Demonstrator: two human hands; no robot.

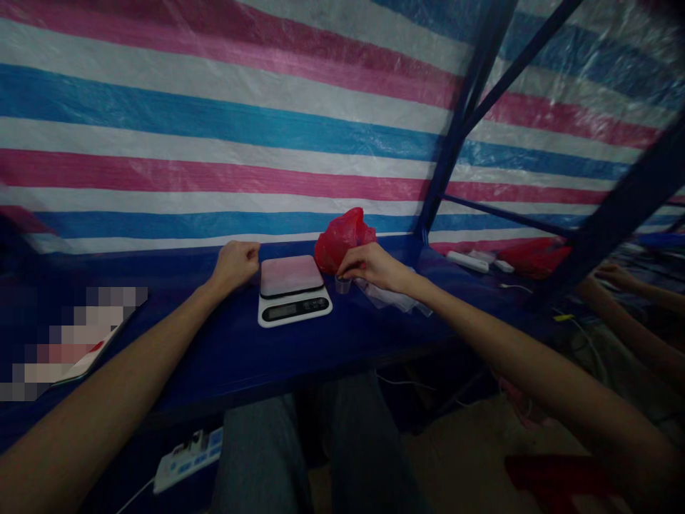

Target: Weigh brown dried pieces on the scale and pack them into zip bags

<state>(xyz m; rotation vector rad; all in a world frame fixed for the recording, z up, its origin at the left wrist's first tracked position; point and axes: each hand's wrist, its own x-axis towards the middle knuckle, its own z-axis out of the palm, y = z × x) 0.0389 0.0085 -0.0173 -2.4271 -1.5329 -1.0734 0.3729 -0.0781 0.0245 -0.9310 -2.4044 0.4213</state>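
Note:
A white kitchen scale [296,325] with a dark display panel lies on the blue table, a pale pinkish plate on top. My left hand [235,263] rests just left of the scale, fingers curled closed, with nothing showing in them. To the right of the scale stands a small clear plastic cup [343,286]. My right hand [374,265] reaches down to its rim with the fingertips pinched together. Whatever is between those fingertips is too small to make out. Right behind the cup sits a red plastic bag [345,235], bunched and full-looking.
Clear plastic bags [393,296] lie under my right wrist. A blurred flat item [80,357] is at the left. Blue metal posts [460,128] rise at right, before a striped sheet [214,128]. Below is a power strip [190,460]. Another person's arms [631,321] show far right.

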